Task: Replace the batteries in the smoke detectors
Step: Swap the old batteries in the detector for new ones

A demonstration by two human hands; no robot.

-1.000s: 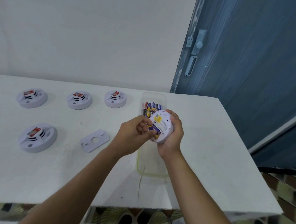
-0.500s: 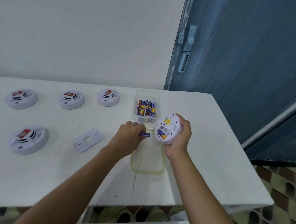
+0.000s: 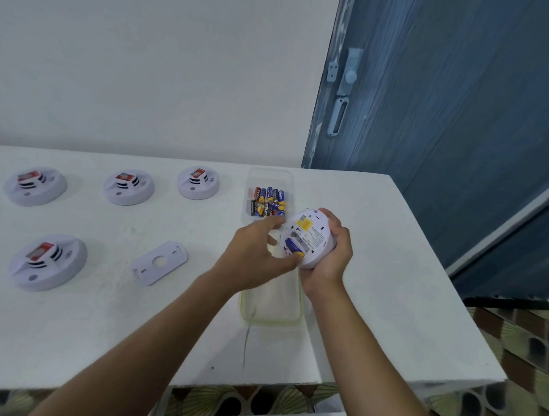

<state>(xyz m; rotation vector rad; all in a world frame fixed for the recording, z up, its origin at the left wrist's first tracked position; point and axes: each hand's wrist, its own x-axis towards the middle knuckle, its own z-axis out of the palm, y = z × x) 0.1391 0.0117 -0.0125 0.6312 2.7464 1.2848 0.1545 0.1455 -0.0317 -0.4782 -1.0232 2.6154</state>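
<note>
My right hand (image 3: 329,259) grips a round white smoke detector (image 3: 311,237), tilted with its labelled back toward me. A blue and yellow battery (image 3: 294,247) lies in its open compartment. My left hand (image 3: 256,255) is at the detector's left side with fingers loosely spread; its thumb touches the lower rim beside that battery. I see nothing held in it. Just behind the hands, a clear box (image 3: 270,174) holds several loose batteries (image 3: 268,202).
Four more white detectors with red-labelled tops lie on the white table: three in the far row (image 3: 35,186) (image 3: 128,186) (image 3: 198,183), one nearer left (image 3: 48,261). A white mounting plate (image 3: 160,262) lies beside it. A green-rimmed clear tray (image 3: 269,318) sits under my hands. A blue door (image 3: 448,122) stands right.
My left hand pulled a battery out of the detector and carried it over the green-rimmed tray. It is back at the detector now, and that battery is no longer visible in it.
</note>
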